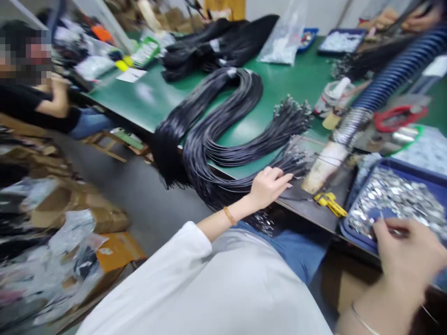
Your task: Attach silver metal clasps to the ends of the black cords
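Evidently, one hand is resting at the cords while the other is reaching into the metal pieces

The left hand [268, 187] is lying palm down at the near edge of the green table [139, 100], its fingers loosely bent and close together beside the tips of the long black cords [223, 156]. Whether it is gripping any of them, I cannot tell. The cords are curving across the table in a thick bundle, with part of it hanging over the edge.

The right hand [407, 246] is hovering over the near side of a blue tray [356, 197], thumb and fingertips drawn narrowly together; blur is hiding whether a piece is between them. Small silver metal pieces [401, 197] are filling much of that tray.

Between the hands, a yellow tool [330, 204] is lying near the pale end of a ribbed blue hose [401, 70], which is slanting down from the upper right. Behind the bundle, more black cords [223, 44] are lying near a clear plastic bag [284, 39]. A person in a dark top [33, 107] is sitting at the far left, and another person's hands [391, 21] are showing at the upper right.
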Action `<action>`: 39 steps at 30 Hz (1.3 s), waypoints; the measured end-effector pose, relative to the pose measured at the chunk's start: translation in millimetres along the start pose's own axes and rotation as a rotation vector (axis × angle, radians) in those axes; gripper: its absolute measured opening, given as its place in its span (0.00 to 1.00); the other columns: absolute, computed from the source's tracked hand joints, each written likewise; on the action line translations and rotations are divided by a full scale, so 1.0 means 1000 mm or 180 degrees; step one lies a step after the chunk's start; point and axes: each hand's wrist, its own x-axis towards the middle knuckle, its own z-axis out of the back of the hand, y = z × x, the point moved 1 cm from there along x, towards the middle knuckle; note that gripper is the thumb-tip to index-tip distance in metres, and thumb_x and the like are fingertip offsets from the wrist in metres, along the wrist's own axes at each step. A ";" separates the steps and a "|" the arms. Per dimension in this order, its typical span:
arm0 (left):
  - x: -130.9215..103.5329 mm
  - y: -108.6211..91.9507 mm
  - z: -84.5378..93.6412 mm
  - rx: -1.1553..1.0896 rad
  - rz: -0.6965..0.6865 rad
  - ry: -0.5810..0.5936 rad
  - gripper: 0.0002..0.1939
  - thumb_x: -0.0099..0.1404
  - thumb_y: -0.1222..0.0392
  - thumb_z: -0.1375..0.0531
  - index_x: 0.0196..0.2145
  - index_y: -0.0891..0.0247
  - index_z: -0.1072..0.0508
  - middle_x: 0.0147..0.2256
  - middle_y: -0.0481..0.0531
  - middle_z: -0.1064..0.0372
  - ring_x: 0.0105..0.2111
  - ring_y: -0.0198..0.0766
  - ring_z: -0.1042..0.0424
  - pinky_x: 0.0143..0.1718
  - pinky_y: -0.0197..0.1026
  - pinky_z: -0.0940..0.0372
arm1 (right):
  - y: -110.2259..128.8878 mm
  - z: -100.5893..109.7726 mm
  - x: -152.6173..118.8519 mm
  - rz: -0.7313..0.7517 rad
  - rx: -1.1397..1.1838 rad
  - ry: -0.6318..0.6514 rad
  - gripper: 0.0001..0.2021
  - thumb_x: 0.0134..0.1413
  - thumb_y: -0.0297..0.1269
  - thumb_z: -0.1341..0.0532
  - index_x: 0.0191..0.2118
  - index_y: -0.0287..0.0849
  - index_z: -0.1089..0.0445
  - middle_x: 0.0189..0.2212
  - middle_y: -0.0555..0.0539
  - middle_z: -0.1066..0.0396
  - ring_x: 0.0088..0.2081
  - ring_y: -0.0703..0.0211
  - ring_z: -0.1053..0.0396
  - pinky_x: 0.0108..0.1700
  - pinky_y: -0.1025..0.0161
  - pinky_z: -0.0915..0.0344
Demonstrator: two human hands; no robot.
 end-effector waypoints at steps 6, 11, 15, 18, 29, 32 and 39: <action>-0.013 -0.013 -0.006 -0.0536 -0.0349 -0.0159 0.14 0.73 0.53 0.41 0.37 0.61 0.18 0.31 0.54 0.27 0.33 0.40 0.36 0.36 0.42 0.42 | 0.009 0.009 0.000 -0.0244 0.0714 0.0035 0.05 0.43 0.36 0.39 0.23 0.47 0.37 0.22 0.50 0.32 0.26 0.56 0.35 0.37 0.57 0.39; -0.012 -0.021 -0.009 -0.0942 -0.0410 -0.0157 0.13 0.70 0.52 0.38 0.38 0.63 0.19 0.34 0.56 0.25 0.37 0.42 0.33 0.40 0.43 0.38 | 0.012 0.013 -0.001 -0.0356 0.0714 0.0155 0.06 0.47 0.31 0.37 0.25 0.45 0.35 0.25 0.52 0.31 0.27 0.63 0.36 0.37 0.62 0.40; -0.012 -0.030 -0.005 -0.1199 -0.0401 0.0049 0.11 0.71 0.59 0.41 0.34 0.63 0.20 0.32 0.56 0.23 0.36 0.43 0.31 0.41 0.45 0.36 | 0.010 0.011 0.000 -0.0357 0.0774 0.0172 0.08 0.48 0.27 0.36 0.25 0.44 0.35 0.25 0.52 0.32 0.26 0.64 0.38 0.36 0.62 0.40; -0.009 -0.038 0.013 -0.2134 -0.0386 0.0805 0.11 0.71 0.60 0.41 0.34 0.65 0.20 0.29 0.56 0.22 0.30 0.40 0.29 0.37 0.43 0.35 | 0.013 0.012 -0.002 -0.0266 0.0924 -0.0110 0.08 0.50 0.27 0.37 0.26 0.45 0.35 0.27 0.52 0.31 0.28 0.62 0.36 0.35 0.62 0.39; -0.024 -0.060 0.011 -0.5386 0.2754 0.1994 0.19 0.56 0.48 0.29 0.31 0.66 0.28 0.18 0.45 0.30 0.13 0.23 0.48 0.15 0.30 0.56 | 0.091 0.035 -0.053 0.0597 0.2085 -0.0577 0.06 0.57 0.28 0.33 0.35 0.47 0.27 0.34 0.51 0.23 0.37 0.58 0.22 0.41 0.58 0.24; -0.020 -0.060 0.004 -0.5397 0.2858 0.1767 0.20 0.54 0.47 0.29 0.32 0.65 0.29 0.17 0.45 0.30 0.12 0.22 0.50 0.14 0.30 0.59 | 0.106 0.025 -0.066 0.1210 0.2118 -0.0531 0.10 0.57 0.24 0.34 0.40 0.48 0.26 0.38 0.49 0.20 0.40 0.58 0.21 0.44 0.58 0.24; -0.003 -0.061 0.013 -0.5253 0.2765 0.1770 0.17 0.55 0.49 0.30 0.29 0.65 0.28 0.14 0.44 0.33 0.12 0.22 0.54 0.15 0.32 0.63 | 0.110 0.004 -0.076 0.0514 0.2730 -0.0205 0.03 0.63 0.31 0.38 0.40 0.47 0.28 0.41 0.47 0.22 0.43 0.58 0.21 0.43 0.59 0.22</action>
